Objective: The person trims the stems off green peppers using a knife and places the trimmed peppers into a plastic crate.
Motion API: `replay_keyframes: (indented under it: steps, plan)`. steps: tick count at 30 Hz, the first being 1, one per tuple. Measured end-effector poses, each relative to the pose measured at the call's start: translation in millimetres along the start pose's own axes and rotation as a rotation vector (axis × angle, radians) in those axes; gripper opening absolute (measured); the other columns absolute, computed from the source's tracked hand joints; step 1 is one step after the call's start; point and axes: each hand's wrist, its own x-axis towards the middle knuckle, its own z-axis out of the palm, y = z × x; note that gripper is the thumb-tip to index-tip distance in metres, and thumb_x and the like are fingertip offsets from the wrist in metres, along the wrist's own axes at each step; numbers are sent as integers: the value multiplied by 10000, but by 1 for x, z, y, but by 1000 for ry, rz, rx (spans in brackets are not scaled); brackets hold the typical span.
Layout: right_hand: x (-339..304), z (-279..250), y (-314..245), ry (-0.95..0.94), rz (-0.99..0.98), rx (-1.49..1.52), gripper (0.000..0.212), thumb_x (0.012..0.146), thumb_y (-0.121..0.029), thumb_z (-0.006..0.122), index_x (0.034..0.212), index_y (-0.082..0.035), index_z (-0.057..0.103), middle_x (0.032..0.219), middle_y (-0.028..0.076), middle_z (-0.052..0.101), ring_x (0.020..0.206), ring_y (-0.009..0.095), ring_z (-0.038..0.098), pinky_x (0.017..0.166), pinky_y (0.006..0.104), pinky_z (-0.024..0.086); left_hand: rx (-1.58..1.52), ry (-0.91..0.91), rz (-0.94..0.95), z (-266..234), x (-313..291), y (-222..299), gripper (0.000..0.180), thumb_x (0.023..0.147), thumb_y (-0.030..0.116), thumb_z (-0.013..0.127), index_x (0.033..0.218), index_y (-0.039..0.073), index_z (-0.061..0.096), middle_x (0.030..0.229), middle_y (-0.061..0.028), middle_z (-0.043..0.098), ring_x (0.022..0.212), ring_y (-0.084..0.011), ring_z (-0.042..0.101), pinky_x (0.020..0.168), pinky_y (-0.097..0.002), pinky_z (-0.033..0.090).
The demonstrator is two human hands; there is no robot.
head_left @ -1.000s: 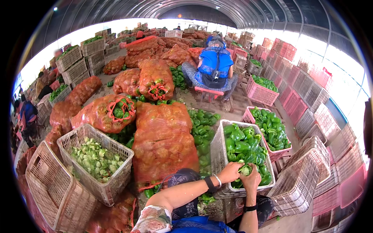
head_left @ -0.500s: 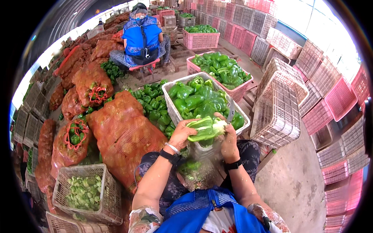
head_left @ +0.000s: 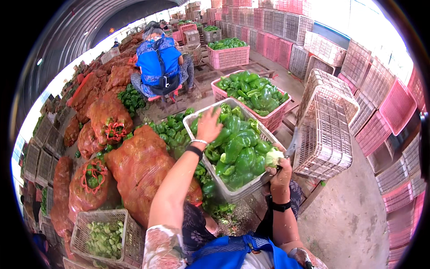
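A pale grey crate (head_left: 233,196) heaped with green bell peppers (head_left: 244,150) stands tilted before my knees. My left hand (head_left: 209,125), slightly blurred, reaches over its left side, fingers stretched out beside the peppers and no pepper seen in its grasp. At the crate's right corner my right hand (head_left: 281,177) is closed round a knife, whose blade (head_left: 293,142) points up and away. Against its thumb and fingers sits a pale pepper core (head_left: 273,158). The knife's handle is hidden in my palm.
Left of me lie orange mesh sacks (head_left: 139,168) and a crate of pepper cores (head_left: 105,240). Loose peppers (head_left: 172,130) lie beyond. A pink crate (head_left: 273,117) of peppers stands behind mine, white crates (head_left: 322,134) to the right. Another person (head_left: 159,62) sits ahead.
The cut pepper has left my left hand, which has moved forward and left over the crate. My right hand has shifted right with the knife and core.
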Motion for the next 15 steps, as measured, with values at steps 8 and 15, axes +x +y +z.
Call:
replay_keyframes:
  steps: [8,15]
  plan:
    - [0,11,-1,-26,99,-110,519,770,-95,553,1264,26,444,867,83,578,623,103,536,520,205,430,-336,-181,-38,39,-6,27,379,900,382,587,1198,153,636,1358,-123,490,1280,-279,417,1021,-527,331]
    - [-6,54,23,-275,16,-870,580,654,-114,746,1202,-2,591,1008,25,636,883,112,592,798,253,484,-1143,-430,-307,-64,-113,93,280,907,213,623,1082,-3,656,949,-58,657,870,-115,596,750,-268,485]
